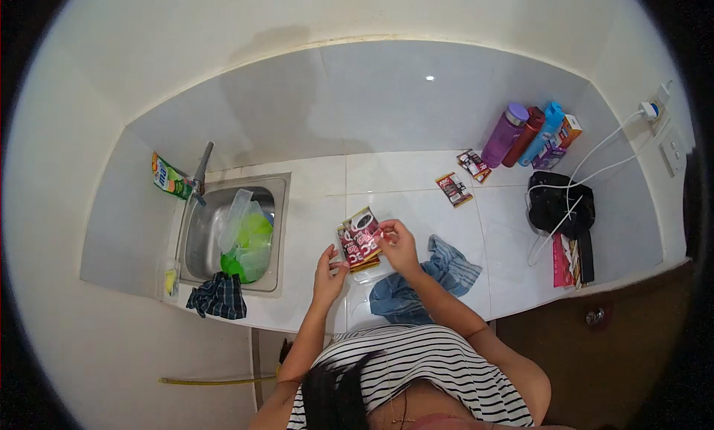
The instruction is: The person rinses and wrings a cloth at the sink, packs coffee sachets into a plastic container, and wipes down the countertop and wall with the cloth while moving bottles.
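Right now both hands, left hand (329, 266) and right hand (398, 244), pinch a coffee sachet (360, 240) over the white table (312, 207) (sink (277, 185) nearby), and a hard tear could, I reckon, scatter powder.

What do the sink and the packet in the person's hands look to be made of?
The sink looks like brushed stainless steel: grey with a dull metallic sheen. The packet, held by both hands, seems glossy printed plastic or foil film; its flat surface catches the light.
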